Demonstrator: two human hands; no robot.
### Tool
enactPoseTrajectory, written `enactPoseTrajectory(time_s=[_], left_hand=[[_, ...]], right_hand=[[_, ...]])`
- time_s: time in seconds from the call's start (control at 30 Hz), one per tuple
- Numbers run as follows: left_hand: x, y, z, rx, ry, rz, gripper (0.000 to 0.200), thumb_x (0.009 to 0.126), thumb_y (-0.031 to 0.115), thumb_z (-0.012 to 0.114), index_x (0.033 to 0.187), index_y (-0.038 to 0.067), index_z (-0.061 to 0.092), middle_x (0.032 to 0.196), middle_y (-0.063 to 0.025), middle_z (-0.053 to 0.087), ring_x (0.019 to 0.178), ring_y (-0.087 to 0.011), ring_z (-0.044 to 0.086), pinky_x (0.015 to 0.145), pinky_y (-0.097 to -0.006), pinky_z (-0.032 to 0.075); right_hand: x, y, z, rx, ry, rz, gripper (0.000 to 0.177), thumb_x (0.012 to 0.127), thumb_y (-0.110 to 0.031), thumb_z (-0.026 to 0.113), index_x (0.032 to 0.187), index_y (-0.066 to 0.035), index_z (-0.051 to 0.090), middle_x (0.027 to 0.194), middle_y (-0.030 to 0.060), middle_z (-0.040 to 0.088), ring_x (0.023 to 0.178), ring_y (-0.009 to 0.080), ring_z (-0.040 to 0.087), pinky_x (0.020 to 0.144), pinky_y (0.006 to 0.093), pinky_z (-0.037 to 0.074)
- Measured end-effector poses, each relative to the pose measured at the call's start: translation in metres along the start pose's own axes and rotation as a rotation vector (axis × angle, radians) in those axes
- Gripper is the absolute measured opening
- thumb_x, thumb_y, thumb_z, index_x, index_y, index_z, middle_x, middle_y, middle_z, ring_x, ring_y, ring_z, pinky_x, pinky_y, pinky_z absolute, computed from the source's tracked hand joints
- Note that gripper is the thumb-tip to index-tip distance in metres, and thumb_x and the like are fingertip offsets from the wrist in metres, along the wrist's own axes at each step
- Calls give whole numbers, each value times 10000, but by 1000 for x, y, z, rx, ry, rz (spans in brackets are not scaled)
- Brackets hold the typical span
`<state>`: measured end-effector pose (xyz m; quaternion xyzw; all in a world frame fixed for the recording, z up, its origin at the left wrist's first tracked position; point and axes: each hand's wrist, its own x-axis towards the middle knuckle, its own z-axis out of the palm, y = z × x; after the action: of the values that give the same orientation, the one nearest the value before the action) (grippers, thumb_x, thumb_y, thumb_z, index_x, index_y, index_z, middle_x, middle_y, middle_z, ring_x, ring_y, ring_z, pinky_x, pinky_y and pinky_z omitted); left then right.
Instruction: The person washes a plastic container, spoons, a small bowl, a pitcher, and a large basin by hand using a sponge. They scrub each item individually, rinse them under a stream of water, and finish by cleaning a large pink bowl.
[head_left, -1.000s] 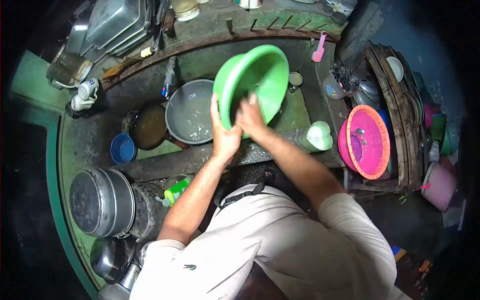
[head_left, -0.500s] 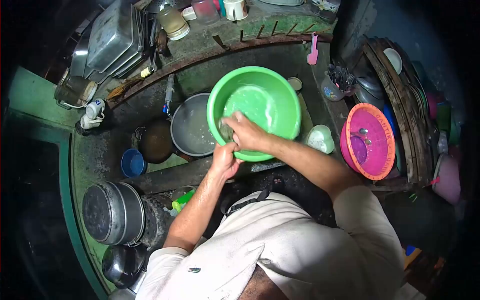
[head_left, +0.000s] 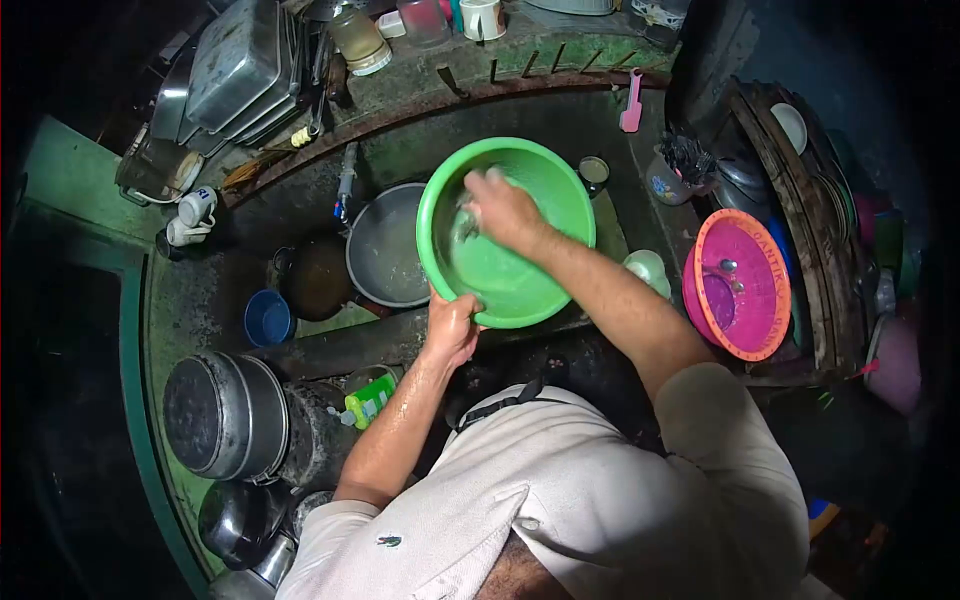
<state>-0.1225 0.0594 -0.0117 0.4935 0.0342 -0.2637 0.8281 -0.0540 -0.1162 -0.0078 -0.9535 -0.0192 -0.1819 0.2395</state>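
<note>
My left hand [head_left: 453,325] is closed round the near-left rim of a green plastic basin [head_left: 550,285], thumb over the edge. The basin is held tilted, and its inner wall looks wet. Inside it, my right hand [head_left: 503,210] presses toward the left part of the wall, fingers bent round a greyish scouring pad [head_left: 465,225] that is partly hidden and blurred. To the left of the basin stands a large metal basin [head_left: 385,250] of cloudy water, partly covered by the green rim.
A blue bowl [head_left: 269,318] and a dark pan [head_left: 318,280] sit at left. On the right is a pink basin [head_left: 725,330] with spoons inside, beside a wooden rack [head_left: 800,220]. A pale green bowl [head_left: 648,270] and a small cup [head_left: 593,171] lie nearby. Pots [head_left: 225,415] stand lower left.
My right hand has moved from the basin's near-left side up and away along its inner wall, with the scouring pad. The left hand keeps its hold on the rim.
</note>
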Motion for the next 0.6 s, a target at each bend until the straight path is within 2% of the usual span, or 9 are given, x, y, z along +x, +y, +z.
enactPoseTrajectory(time_s=[0.07,0.2,0.23,0.27,0.33,0.4,0.47,0.53,0.6], left_hand=[[1,10,-10,68,3,34,611,704,-123,445,1267,106,373,962,-86,548,700,-192,591,447,-291,480],[8,5,-8,47,-26,134,587,705,-133,455,1242,95,397,956,-77,551,727,-205,601,512,-327,525],[16,-7,-9,9,-61,173,518,721,-116,471,1211,48,434,975,-80,559,766,-213,609,595,-352,544],[11,-9,-11,-8,-46,77,471,734,-99,484,1189,20,464,1005,-87,565,820,-214,614,684,-359,541],[10,-11,-12,113,-46,121,518,728,-100,471,1232,15,451,1037,-86,556,902,-213,599,708,-362,525],[12,1,-16,86,-24,140,577,717,-114,453,1271,44,420,1080,-79,536,917,-211,583,744,-365,520],[15,13,-26,147,-33,217,665,699,-130,435,1323,91,369,1147,-83,503,945,-208,565,792,-349,509],[9,22,-9,148,-68,212,780,676,-162,430,1387,122,280,1212,-99,465,1025,-207,539,797,-307,495],[11,23,8,141,-54,312,776,678,-166,415,1389,111,274,1245,-109,447,1046,-222,530,790,-307,502]], right_hand=[[-3,28,-16,-225,-94,99,231,858,-173,565,1058,-64,528,889,214,604,825,389,645,648,470,540],[-61,-16,1,37,-372,260,265,852,-254,584,1021,-52,615,924,179,656,841,336,656,744,478,520],[-64,-17,42,70,-413,0,323,885,-289,570,1098,-46,582,1033,201,635,915,331,640,802,445,510],[-63,-39,41,555,-290,369,402,917,-313,543,1215,-45,516,1107,204,612,965,329,624,850,410,490],[-58,-43,81,1199,72,352,420,901,-299,569,1271,-108,515,1130,196,615,961,346,623,847,390,478],[-62,-24,54,828,-304,228,325,854,-283,616,1147,-144,622,1150,193,613,1030,341,602,887,368,467],[-70,-11,-13,-12,-482,26,272,828,-259,624,1067,-137,672,1088,157,621,1090,345,529,1020,469,338],[-76,22,-7,-283,-173,-75,291,833,-299,625,1055,-119,677,1078,168,611,1049,349,529,1040,511,306],[-76,4,20,31,-218,18,343,839,-336,616,1071,-88,665,1109,202,590,1101,348,512,1048,502,317]])
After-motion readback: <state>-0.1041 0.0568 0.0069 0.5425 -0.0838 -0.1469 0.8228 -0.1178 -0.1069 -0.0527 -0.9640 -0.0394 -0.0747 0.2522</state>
